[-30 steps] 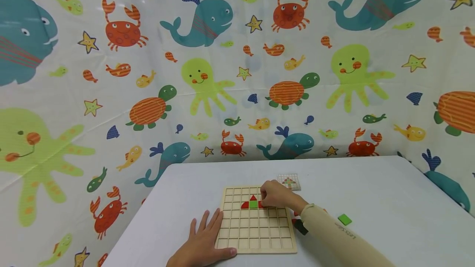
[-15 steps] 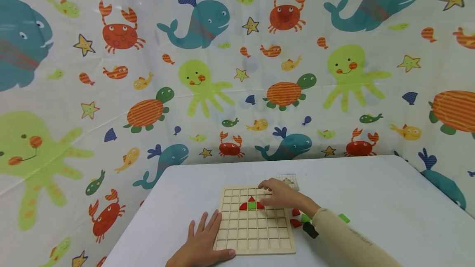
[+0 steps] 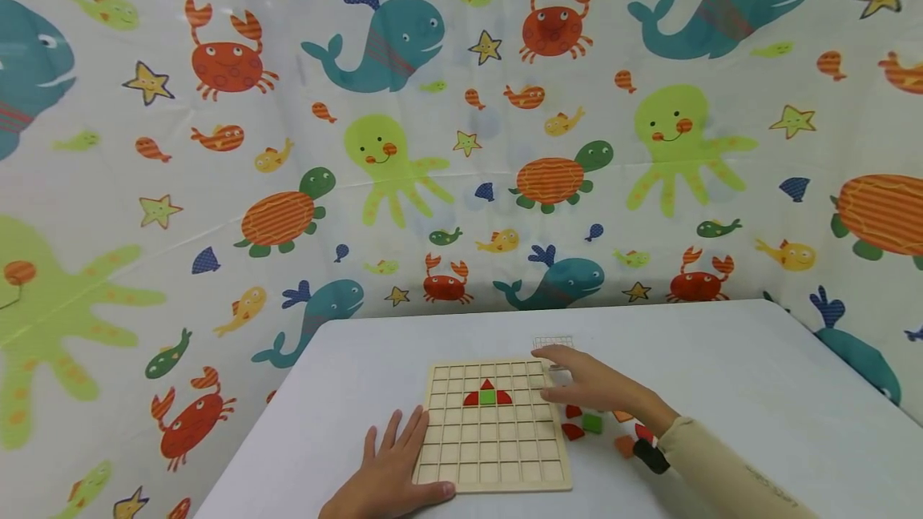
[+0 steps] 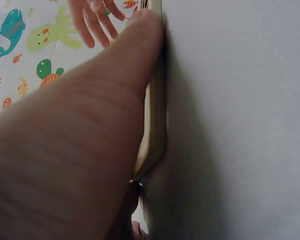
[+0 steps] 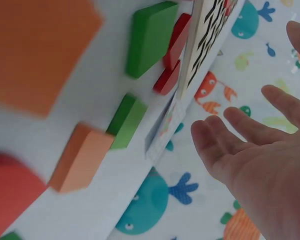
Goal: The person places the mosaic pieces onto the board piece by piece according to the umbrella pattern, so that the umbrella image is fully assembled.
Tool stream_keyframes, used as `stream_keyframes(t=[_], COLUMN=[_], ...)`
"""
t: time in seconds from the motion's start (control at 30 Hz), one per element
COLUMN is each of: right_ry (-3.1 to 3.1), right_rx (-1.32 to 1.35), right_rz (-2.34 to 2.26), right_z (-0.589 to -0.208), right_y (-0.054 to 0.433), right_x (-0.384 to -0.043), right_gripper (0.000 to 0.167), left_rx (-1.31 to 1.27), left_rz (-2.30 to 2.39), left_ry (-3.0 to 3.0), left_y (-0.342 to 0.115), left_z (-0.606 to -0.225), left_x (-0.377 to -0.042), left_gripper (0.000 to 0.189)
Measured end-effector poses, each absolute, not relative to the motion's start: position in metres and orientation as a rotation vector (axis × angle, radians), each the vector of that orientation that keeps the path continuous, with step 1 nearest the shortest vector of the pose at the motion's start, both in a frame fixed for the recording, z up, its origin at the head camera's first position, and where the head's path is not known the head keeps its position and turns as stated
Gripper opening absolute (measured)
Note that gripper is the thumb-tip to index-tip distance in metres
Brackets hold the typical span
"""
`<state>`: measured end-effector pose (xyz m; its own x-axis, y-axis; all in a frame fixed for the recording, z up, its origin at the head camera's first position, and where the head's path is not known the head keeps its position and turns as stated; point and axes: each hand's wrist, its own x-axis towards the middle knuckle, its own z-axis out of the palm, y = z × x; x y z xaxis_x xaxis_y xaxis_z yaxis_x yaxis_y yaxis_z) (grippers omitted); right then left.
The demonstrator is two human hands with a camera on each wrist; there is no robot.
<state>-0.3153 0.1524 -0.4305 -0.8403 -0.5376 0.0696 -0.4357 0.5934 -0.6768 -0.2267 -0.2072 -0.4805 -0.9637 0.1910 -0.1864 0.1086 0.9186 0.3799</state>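
A wooden grid board [image 3: 490,455] lies on the table. Near its top sit a green square tile [image 3: 487,396], a red triangle tile [image 3: 487,384] above it and a red rounded tile [image 3: 504,398] on either side. My left hand [image 3: 389,463] rests spread along the board's left edge, its thumb at the near corner; the left wrist view shows that thumb against the board's side [image 4: 157,115]. My right hand [image 3: 598,384] hovers past the board's right edge, fingers apart and holding nothing. In the right wrist view its fingers [image 5: 245,125] are loosely extended.
Right of the board lie several loose tiles: red [image 3: 573,432], green [image 3: 592,423] and orange [image 3: 624,445], partly under the right arm. A small pattern card [image 3: 554,341] lies behind the board, partly covered by the right hand. A sea-animal curtain [image 3: 433,183] hangs behind the table.
My right hand has let go of the red tile right of the green square and moved rightward off the board, its fingers spreading. The left hand stays in place.
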Motion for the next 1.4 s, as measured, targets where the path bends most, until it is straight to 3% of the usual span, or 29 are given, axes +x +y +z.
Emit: stream_keyframes(t=[0.53, 0.9, 1.4], right_ry=[2.695, 2.803, 2.790], right_rx=[-0.734, -0.720, -0.464], right_rz=[-1.060, -0.928, -0.857], right_z=[-0.441, -0.453, -0.454], right_y=[0.185, 0.178, 0.162], right_x=[-0.310, -0.334, -0.342], right_gripper=[0.054, 0.013, 0.024], left_rx=[0.201, 0.232, 0.234], left_rz=[0.540, 0.553, 0.544], left_ry=[2.870, 2.867, 2.864], left_y=[-0.211, -0.209, -0.208], left_z=[-0.479, -0.481, -0.482], left_x=[-0.227, -0.226, -0.226], left_gripper=[0.133, 0.131, 0.130])
